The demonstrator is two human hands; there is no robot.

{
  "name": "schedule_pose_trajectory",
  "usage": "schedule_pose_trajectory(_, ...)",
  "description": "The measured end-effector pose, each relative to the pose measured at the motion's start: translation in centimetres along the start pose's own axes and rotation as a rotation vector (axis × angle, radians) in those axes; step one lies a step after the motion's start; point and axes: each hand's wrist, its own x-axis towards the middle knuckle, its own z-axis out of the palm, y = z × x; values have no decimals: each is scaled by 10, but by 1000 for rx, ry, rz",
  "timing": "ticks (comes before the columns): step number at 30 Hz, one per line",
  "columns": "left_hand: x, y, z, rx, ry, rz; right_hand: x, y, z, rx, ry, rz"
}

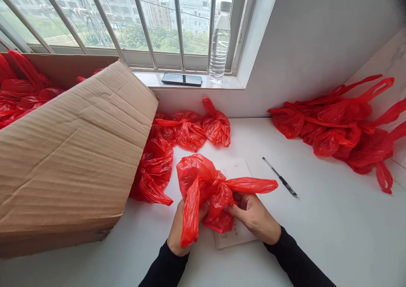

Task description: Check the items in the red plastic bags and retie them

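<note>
A knotted red plastic bag (218, 194) is held up between both hands, above a notebook (239, 236) with handwriting on its page. My left hand (179, 230) grips the bag from the left and below, its fingers mostly covered by the red plastic. From the right, my right hand (252, 215) pinches the bag close to its knot, thumb in front. One bag handle sticks out to the right over that hand, and another hangs down over my left hand. What the bag contains cannot be made out.
A cardboard box (72, 151) full of red bags stands at left. Tied red bags (190, 130) lie beside it, and more red bags (336, 130) are heaped at right. A pen (279, 176) lies on the table. A phone (182, 79) and water bottle (220, 46) occupy the windowsill.
</note>
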Motion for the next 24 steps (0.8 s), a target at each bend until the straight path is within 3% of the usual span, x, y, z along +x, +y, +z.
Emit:
schedule_pose_trajectory(3, -3, 6, 6, 31, -49, 39, 1, -1, -1, -25, 40, -18)
schedule_pose_trajectory(7, -4, 8, 5, 79, -125, -16, 1, -1, -3, -66, 49, -17)
schedule_pose_trajectory(11, 0, 6, 1, 121, -98, -40, -3, -2, -3, -123, 55, -13)
schedule_pose_trajectory(14, -1, 6, 3, 24, -24, -28, -6, -3, -7, -176, 60, -9)
schedule_pose_trajectory(19, -7, 3, 1, -128, 46, -14, -3, 0, -24, 66, 103, -44)
schedule_pose_trajectory(24, -8, -1, -8, 34, -91, -27, 4, 6, -22, 236, -2, 127)
